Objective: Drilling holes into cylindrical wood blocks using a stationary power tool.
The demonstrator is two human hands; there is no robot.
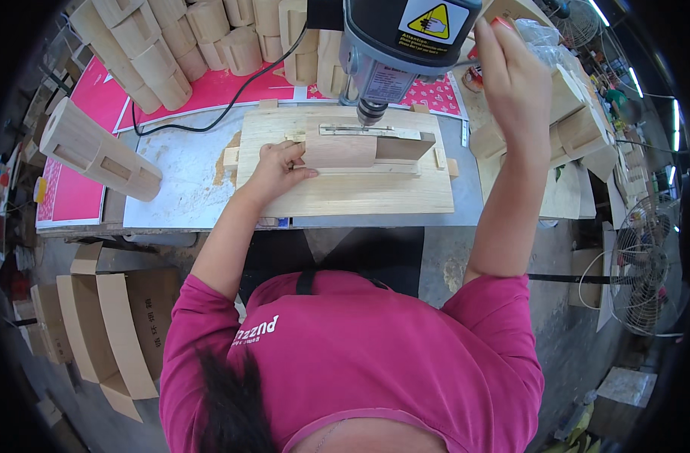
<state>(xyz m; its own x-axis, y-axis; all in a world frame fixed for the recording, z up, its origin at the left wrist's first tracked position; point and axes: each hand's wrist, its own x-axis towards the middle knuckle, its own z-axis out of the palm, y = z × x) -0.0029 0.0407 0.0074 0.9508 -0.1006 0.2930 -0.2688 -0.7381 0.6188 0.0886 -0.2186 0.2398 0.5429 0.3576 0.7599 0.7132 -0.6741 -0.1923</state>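
Observation:
My left hand (279,172) grips the left end of a pale wooden block (341,151), thumb on its near face and fingers over the far side. The block rests in a jig on a flat wooden board (360,195). Slots and a thin strip run along its top, and its right end looks darker. Right above that top edge is the chuck (370,113) of a drill press (390,75); I cannot tell whether the bit touches the wood. Raised at the machine's right side, my right hand (513,83) is closed around its feed lever, mostly hidden by the fingers.
Stacked wooden cylinders (152,57) stand behind the bench, and one slotted wooden column (99,149) leans at left. A black cable (232,106) crosses the bench. More wooden pieces (575,136) lie at right. On the floor are an open cardboard box (126,325) and a fan (643,264).

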